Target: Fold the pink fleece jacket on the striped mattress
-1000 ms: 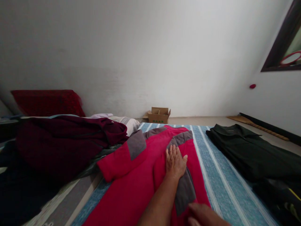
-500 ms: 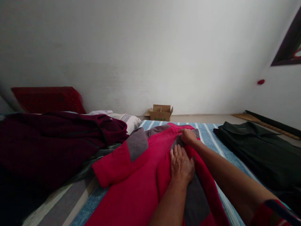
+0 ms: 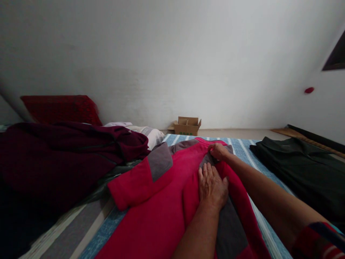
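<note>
Compared with half a second back: little change. Left hand (image 3: 212, 186) still flat on red and grey garment (image 3: 172, 194), fingers extended and together, palm down, gripping nothing; sits marginally lower and further right in frame than before. Right hand (image 3: 219, 151) still at far end of same garment, fingers curled and pinching folded edge of fabric near grey shoulder panel; position almost unchanged. Compared with one second back: right hand then at bottom edge of frame near lower grey panel, now extended to top of garment; right arm now crossing garment's right side. View shifted slightly left; dark window frame (image 3: 335, 57) now mostly out of frame.

Garment spread lengthwise on blue striped bedcover (image 3: 242, 151), centre of view, between two other cloth heaps.

Count: red and grey garment, one. Maroon clothing pile (image 3: 67, 158), one, at left, touching red sleeve. Dark green shirt (image 3: 302, 165), one, at right, apart from the red one. Red cushion (image 3: 60, 109), one. Cardboard box (image 3: 187, 126), one, on floor by wall. Hands, two.
</note>
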Motion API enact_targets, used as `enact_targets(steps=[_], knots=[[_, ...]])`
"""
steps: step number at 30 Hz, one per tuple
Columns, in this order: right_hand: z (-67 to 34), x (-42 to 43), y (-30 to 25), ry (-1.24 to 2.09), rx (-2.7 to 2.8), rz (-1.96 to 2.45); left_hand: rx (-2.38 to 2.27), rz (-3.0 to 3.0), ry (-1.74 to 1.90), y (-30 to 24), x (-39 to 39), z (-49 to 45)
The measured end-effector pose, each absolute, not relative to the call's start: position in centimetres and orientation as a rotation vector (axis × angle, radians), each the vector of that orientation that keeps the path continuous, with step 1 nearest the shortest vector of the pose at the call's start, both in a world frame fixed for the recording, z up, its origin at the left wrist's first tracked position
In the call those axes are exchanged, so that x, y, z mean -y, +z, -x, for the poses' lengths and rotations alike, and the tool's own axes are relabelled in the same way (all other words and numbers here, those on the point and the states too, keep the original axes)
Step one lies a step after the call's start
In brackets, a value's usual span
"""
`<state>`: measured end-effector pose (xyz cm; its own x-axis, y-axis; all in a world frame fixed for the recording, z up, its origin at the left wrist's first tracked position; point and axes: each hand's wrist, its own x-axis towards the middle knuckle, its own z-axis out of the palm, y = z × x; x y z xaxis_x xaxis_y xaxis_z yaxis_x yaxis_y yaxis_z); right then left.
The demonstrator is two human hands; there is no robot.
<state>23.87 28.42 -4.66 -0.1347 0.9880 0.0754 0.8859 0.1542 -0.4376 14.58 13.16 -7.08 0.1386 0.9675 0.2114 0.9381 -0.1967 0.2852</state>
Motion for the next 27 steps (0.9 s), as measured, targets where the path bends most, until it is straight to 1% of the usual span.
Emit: enact_targets(steps=[3, 18, 27], knots=[[-24.16, -28.41, -4.84, 0.516, 2.054, 1.77, -1.92, -2.307, 0.523, -7.06, -13.2, -14.59], [-24.25, -28.37, -4.39, 0.769, 2.021, 1.679, -1.91, -2.301, 0.514, -7.13, -13.31, -14.62], [-24.45, -27.92, -4.55, 0.9, 1.852, 1.621, -1.911, -2.312, 0.53, -7.19, -13.19, -14.67]])
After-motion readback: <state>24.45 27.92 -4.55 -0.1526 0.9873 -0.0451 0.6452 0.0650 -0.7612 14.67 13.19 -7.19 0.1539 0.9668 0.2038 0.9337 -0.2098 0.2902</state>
